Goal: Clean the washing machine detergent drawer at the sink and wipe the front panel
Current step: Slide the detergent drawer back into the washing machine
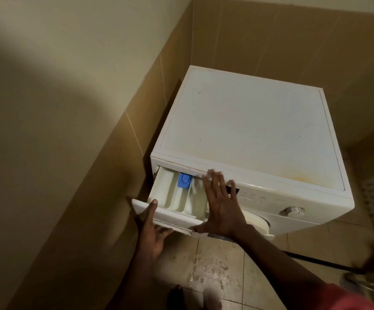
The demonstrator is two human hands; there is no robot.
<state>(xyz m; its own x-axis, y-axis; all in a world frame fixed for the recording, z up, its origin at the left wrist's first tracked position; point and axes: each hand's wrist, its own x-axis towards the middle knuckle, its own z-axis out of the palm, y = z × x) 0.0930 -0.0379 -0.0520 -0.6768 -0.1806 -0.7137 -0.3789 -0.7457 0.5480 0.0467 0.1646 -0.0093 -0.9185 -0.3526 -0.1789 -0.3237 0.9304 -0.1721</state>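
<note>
A white washing machine (248,121) stands in the corner of a tiled room. Its detergent drawer (172,198) is pulled far out at the front left, showing cream compartments and a blue insert (184,180). My left hand (153,233) grips the drawer's front from below, thumb on top of the left end. My right hand (220,204) lies flat, fingers spread, over the drawer's right side and the front panel (266,201). A round dial (293,210) sits on the panel's right.
Tan tiled walls close in on the left and behind the machine. The floor tiles (217,271) in front look wet and stained. My bare feet show at the bottom edge. A dark hose (316,260) runs along the floor to the right.
</note>
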